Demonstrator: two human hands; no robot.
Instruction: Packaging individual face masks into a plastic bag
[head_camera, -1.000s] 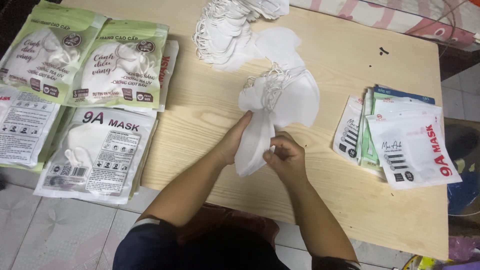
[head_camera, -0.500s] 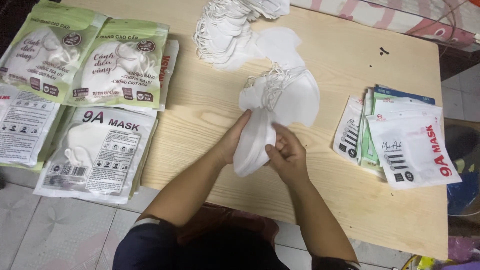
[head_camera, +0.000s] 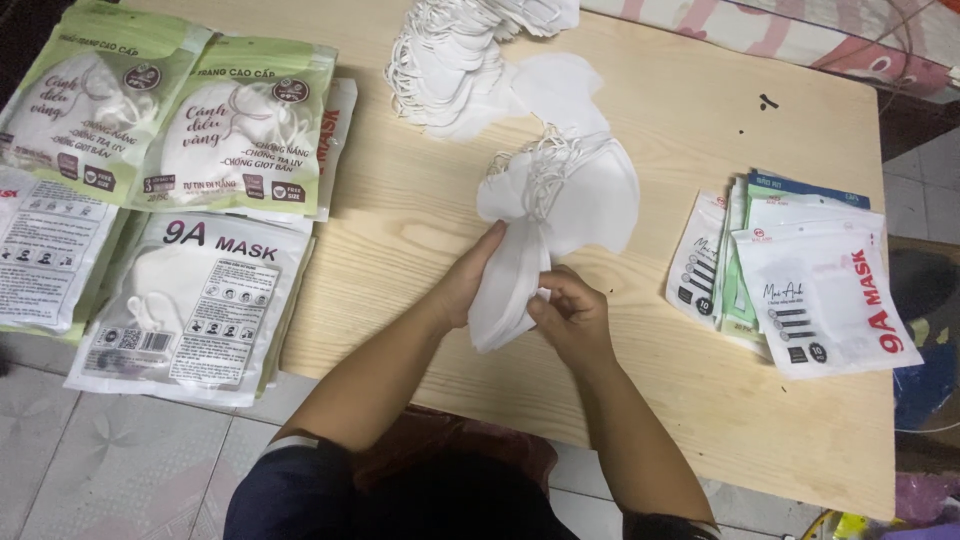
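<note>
I pinch a bundle of white masks (head_camera: 510, 290) between both hands: my left hand (head_camera: 465, 285) cups its left face, my right hand (head_camera: 572, 315) grips the lower right edge. The bundle stands on edge on the table (head_camera: 400, 250), long axis running away from me toward the next mask stack (head_camera: 570, 190), which it touches. Farther off lies a bigger pile (head_camera: 450, 60).

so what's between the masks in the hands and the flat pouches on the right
Bare wooden table, seen in the head view, separates the held masks from the flat pouches.
</note>
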